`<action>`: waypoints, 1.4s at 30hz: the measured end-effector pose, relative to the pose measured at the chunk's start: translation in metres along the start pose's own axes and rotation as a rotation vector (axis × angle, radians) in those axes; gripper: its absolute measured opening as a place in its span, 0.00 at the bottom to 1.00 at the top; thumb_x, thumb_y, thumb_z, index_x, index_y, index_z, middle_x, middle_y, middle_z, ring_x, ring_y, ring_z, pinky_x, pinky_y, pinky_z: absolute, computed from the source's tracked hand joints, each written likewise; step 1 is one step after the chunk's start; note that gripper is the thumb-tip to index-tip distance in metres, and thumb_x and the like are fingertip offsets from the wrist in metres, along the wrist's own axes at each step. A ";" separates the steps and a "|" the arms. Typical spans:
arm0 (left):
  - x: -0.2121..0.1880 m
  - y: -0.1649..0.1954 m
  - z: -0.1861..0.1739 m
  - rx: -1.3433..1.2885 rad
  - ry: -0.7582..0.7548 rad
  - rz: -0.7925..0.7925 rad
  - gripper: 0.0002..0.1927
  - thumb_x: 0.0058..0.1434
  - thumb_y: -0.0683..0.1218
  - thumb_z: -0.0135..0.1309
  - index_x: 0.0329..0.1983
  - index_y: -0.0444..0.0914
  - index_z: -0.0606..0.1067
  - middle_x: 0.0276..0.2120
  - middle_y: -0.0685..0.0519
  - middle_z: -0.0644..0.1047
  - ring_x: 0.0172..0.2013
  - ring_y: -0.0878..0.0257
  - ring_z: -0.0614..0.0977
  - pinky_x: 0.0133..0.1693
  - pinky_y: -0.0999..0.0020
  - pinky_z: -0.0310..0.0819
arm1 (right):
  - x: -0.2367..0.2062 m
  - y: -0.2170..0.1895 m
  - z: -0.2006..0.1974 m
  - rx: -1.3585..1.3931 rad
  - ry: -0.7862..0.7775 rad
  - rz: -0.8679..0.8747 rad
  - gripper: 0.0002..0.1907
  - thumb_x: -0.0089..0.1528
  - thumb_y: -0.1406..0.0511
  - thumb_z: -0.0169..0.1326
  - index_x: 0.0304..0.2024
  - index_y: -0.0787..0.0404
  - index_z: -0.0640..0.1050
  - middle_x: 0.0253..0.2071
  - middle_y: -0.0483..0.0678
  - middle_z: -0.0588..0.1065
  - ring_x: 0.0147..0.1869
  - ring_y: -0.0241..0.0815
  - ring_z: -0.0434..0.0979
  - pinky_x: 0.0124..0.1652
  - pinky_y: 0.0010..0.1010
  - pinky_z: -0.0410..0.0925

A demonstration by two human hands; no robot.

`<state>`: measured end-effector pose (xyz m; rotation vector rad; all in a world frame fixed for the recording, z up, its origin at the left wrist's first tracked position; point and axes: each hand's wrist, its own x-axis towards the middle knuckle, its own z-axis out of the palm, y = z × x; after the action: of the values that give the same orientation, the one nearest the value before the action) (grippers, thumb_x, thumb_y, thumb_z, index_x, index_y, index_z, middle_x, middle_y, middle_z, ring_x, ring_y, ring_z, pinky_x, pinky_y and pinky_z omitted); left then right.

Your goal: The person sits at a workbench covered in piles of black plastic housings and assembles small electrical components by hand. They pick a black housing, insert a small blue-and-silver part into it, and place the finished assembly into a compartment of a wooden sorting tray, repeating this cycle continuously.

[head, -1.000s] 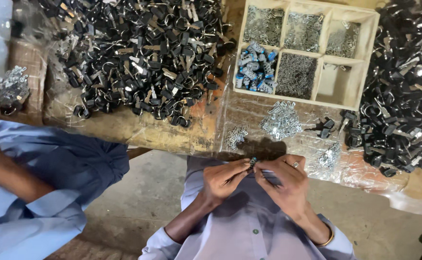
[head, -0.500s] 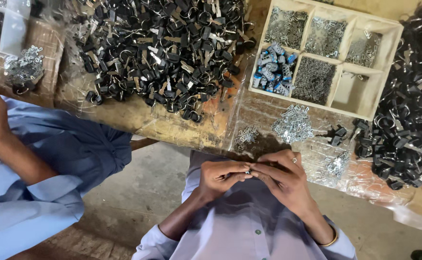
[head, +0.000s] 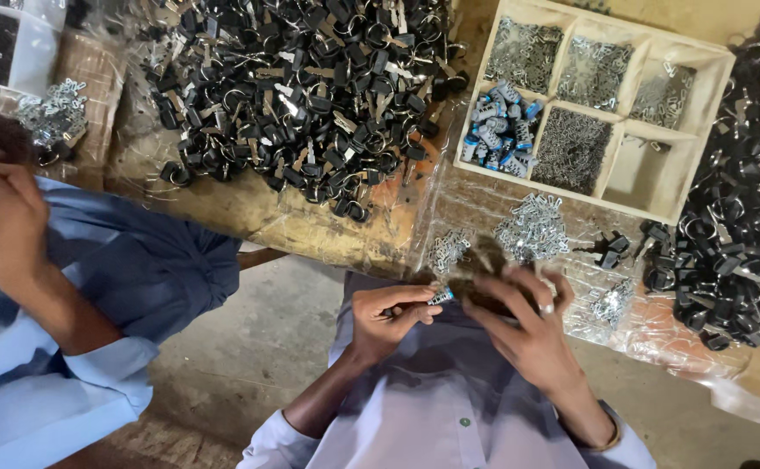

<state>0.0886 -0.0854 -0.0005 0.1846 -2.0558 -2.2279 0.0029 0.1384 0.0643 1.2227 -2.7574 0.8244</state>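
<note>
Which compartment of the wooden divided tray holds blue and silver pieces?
The lower-left compartment of the wooden divided tray. It alone holds blue and silver cylindrical pieces; the others hold grey metal bits, and the lower-right one is almost bare.

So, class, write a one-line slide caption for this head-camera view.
Left hand and right hand pinch a small blue-and-silver part beside a divided wooden tray and heaps of black clips.

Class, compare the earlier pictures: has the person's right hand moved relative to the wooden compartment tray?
Yes. The right hand has lifted toward the wooden compartment tray, its fingers now spread, away from the left hand.
</note>
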 end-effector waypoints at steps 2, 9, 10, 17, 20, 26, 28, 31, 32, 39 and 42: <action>0.002 0.000 0.003 0.010 -0.005 0.008 0.10 0.59 0.31 0.64 0.45 0.30 0.81 0.45 0.43 0.84 0.34 0.62 0.88 0.30 0.78 0.79 | -0.012 0.007 -0.001 0.115 -0.037 0.006 0.17 0.49 0.65 0.67 0.42 0.47 0.85 0.51 0.37 0.78 0.61 0.45 0.72 0.65 0.51 0.49; 0.007 0.002 0.026 -0.050 -0.087 -0.024 0.11 0.62 0.32 0.63 0.47 0.29 0.80 0.47 0.42 0.83 0.38 0.61 0.88 0.34 0.75 0.84 | -0.035 0.017 -0.005 0.426 0.363 0.382 0.09 0.57 0.72 0.66 0.41 0.61 0.83 0.41 0.48 0.82 0.47 0.39 0.79 0.50 0.27 0.68; 0.007 0.002 0.029 -0.040 -0.098 -0.022 0.10 0.62 0.32 0.63 0.47 0.29 0.80 0.47 0.42 0.83 0.37 0.61 0.88 0.34 0.75 0.83 | -0.034 0.016 -0.006 0.444 0.368 0.408 0.09 0.58 0.74 0.65 0.41 0.62 0.83 0.42 0.49 0.82 0.48 0.39 0.80 0.49 0.27 0.69; 0.008 0.000 0.039 0.033 -0.145 0.017 0.10 0.63 0.32 0.61 0.48 0.29 0.79 0.47 0.42 0.83 0.41 0.58 0.89 0.38 0.72 0.85 | -0.031 0.000 0.005 0.419 0.320 0.399 0.12 0.53 0.75 0.66 0.40 0.65 0.82 0.38 0.49 0.82 0.42 0.40 0.79 0.50 0.32 0.65; 0.008 0.003 0.042 0.087 -0.127 0.025 0.11 0.62 0.33 0.62 0.48 0.31 0.80 0.47 0.42 0.83 0.39 0.59 0.89 0.38 0.71 0.86 | -0.032 -0.003 0.014 0.650 0.314 0.550 0.17 0.54 0.73 0.67 0.44 0.63 0.79 0.39 0.44 0.83 0.43 0.35 0.83 0.49 0.28 0.69; 0.011 0.012 0.040 0.415 -0.116 0.321 0.12 0.58 0.37 0.67 0.46 0.35 0.82 0.45 0.47 0.84 0.40 0.58 0.89 0.39 0.70 0.85 | -0.031 -0.007 0.013 0.522 0.247 0.511 0.19 0.53 0.71 0.69 0.45 0.61 0.80 0.36 0.42 0.83 0.39 0.33 0.81 0.51 0.31 0.63; 0.014 0.014 0.042 0.467 -0.124 0.375 0.12 0.58 0.38 0.68 0.45 0.36 0.82 0.44 0.48 0.84 0.38 0.58 0.89 0.36 0.71 0.84 | -0.031 -0.004 0.006 0.361 0.150 0.439 0.17 0.51 0.70 0.70 0.42 0.57 0.83 0.35 0.41 0.83 0.38 0.34 0.79 0.47 0.35 0.61; 0.017 0.016 0.046 0.459 -0.144 0.389 0.12 0.58 0.38 0.69 0.44 0.36 0.82 0.43 0.48 0.85 0.37 0.60 0.89 0.35 0.71 0.84 | -0.037 0.008 -0.014 0.185 0.066 0.349 0.15 0.50 0.68 0.69 0.41 0.51 0.86 0.38 0.40 0.80 0.44 0.40 0.73 0.48 0.39 0.60; 0.017 0.017 0.048 0.431 -0.150 0.366 0.12 0.57 0.38 0.69 0.44 0.35 0.82 0.43 0.48 0.85 0.37 0.60 0.89 0.35 0.71 0.85 | -0.042 0.014 -0.023 0.208 0.142 0.366 0.16 0.53 0.69 0.66 0.43 0.51 0.85 0.42 0.40 0.78 0.48 0.41 0.73 0.54 0.37 0.61; 0.018 0.009 0.055 0.141 -0.127 0.085 0.10 0.60 0.31 0.63 0.45 0.29 0.80 0.44 0.41 0.84 0.37 0.58 0.90 0.34 0.72 0.88 | -0.064 0.043 -0.046 -0.294 0.299 0.461 0.20 0.50 0.56 0.71 0.42 0.53 0.82 0.56 0.49 0.73 0.62 0.58 0.64 0.61 0.49 0.53; 0.016 0.003 0.056 0.057 -0.121 0.045 0.12 0.58 0.31 0.64 0.46 0.29 0.80 0.43 0.42 0.84 0.36 0.59 0.90 0.33 0.73 0.86 | -0.078 0.038 -0.042 -0.090 0.243 0.356 0.20 0.51 0.58 0.69 0.46 0.50 0.83 0.57 0.47 0.72 0.66 0.54 0.60 0.61 0.49 0.55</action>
<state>0.0636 -0.0326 0.0067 0.0078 -2.1615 -2.2066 0.0229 0.2330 0.0660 0.5780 -2.8057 0.7947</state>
